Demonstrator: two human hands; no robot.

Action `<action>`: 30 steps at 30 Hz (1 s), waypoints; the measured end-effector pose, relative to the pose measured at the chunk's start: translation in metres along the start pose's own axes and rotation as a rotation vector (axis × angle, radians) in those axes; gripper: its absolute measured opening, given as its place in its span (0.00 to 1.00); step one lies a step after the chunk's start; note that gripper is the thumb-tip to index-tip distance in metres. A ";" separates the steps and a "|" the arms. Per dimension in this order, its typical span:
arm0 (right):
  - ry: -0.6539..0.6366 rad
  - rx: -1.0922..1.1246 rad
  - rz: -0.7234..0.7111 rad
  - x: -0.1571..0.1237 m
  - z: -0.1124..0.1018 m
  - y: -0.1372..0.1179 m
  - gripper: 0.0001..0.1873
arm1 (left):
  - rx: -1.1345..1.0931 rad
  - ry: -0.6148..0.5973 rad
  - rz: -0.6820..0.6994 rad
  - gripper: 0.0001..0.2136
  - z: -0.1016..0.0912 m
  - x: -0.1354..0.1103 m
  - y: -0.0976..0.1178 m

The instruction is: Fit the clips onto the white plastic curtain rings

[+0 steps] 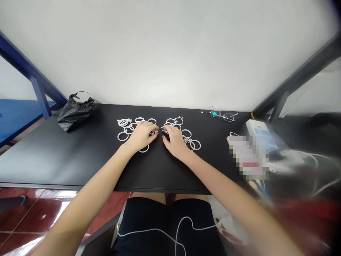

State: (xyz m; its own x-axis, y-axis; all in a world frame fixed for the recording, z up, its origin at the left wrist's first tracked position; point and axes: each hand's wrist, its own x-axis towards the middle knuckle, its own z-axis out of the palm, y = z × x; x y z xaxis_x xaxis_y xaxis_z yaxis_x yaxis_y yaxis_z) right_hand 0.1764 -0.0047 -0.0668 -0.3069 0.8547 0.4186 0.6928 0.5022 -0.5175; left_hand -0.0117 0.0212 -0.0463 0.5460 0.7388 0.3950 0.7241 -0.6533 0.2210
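Observation:
Several white rings, which look like shower curtain rings with small knobbed ends, lie on the black table [80, 156] in two loose groups. My left hand [142, 134] rests palm down over the left group of rings [123, 136], its thumb apart from the fingers. A ring end shows between thumb and fingertips. On the right group of rings [196, 144] lies my right hand [176, 140], also palm down, with thumb and fingers apart. The fingertips of both hands point toward each other across a narrow gap. Rings under the palms are partly hidden.
A black plastic bag [77, 110] stands at the back left. Eyeglasses [228, 116] lie at the back right. Further right are a white box [259, 133], a blurred-out item [249, 156] and clear plastic wrapping. A white cable [154, 230] runs across my lap.

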 end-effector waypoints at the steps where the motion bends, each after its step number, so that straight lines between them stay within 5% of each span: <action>1: 0.004 0.001 -0.002 0.000 0.000 0.001 0.21 | -0.001 -0.002 -0.001 0.08 0.000 0.000 0.000; 18: 0.095 0.144 0.004 0.004 0.001 0.006 0.24 | -0.002 -0.014 0.005 0.08 0.002 0.001 -0.001; 30: 0.341 0.271 -0.032 0.003 -0.008 -0.003 0.13 | -0.062 -0.006 -0.008 0.09 0.001 0.000 0.002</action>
State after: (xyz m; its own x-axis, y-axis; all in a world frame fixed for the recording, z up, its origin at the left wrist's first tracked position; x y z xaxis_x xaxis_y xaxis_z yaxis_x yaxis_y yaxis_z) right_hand 0.1785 -0.0051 -0.0581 -0.0609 0.7687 0.6367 0.4760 0.5830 -0.6584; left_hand -0.0097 0.0195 -0.0470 0.5428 0.7451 0.3875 0.7010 -0.6561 0.2795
